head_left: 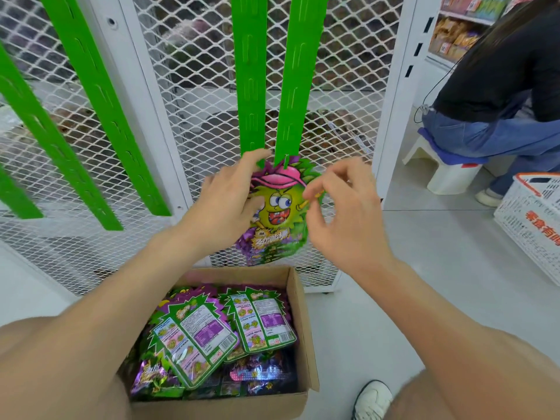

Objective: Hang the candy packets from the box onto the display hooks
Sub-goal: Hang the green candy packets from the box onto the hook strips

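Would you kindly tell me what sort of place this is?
Most likely a small snack shop being restocked: shelves of packaged snacks stand at the far right, green hanging strips line a white mesh rack, and a box of candy packets sits on the floor.

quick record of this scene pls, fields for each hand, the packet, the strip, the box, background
left hand: holds the candy packet by its left edge
right hand: fingertips at the packet's right edge, grip unclear
packet top: at the lower end of a green hanging strip
box: open cardboard, on the floor below, many packets inside
background: person seated on a white stool; white basket
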Demonstrator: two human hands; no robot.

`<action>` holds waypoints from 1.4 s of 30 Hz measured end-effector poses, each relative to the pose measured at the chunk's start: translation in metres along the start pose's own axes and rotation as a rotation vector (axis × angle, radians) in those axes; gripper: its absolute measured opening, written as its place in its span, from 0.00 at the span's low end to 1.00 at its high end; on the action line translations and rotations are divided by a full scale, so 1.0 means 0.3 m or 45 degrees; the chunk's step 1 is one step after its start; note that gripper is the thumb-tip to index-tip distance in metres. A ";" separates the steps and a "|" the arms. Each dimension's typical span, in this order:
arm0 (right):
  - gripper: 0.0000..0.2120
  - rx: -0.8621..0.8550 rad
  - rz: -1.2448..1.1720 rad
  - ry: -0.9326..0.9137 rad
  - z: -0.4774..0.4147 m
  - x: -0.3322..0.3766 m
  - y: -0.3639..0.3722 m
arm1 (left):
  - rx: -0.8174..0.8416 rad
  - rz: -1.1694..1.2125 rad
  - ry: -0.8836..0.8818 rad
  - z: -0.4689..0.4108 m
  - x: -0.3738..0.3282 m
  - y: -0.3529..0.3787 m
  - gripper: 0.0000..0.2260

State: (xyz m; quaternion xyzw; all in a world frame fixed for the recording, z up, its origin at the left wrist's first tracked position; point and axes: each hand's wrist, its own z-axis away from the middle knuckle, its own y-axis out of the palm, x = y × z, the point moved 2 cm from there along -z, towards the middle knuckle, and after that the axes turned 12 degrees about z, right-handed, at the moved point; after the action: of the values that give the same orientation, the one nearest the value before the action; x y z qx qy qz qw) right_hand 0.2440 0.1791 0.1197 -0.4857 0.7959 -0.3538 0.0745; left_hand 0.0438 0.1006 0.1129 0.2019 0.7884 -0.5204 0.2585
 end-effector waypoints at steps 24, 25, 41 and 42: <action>0.39 1.726 0.603 -0.686 0.618 0.132 0.504 | 1.208 -0.346 -0.687 0.674 0.515 0.417 0.41; 0.34 1.713 0.583 -0.675 0.592 0.135 0.493 | 1.180 -0.292 -0.684 0.668 0.519 0.402 0.39; 0.09 1.092 -1.215 1.473 0.358 0.102 0.106 | -0.439 1.668 -1.247 0.446 0.314 0.216 0.22; 0.08 1.129 -1.203 1.508 0.369 0.086 0.102 | -0.450 1.710 -1.184 0.434 0.293 0.191 0.23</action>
State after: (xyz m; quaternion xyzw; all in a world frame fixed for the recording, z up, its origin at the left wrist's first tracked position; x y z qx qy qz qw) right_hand 0.2598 0.1120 0.0242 -0.4273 0.2085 -0.8182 -0.3231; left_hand 0.0342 0.0060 -0.0247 0.3500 0.3834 -0.1548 0.8406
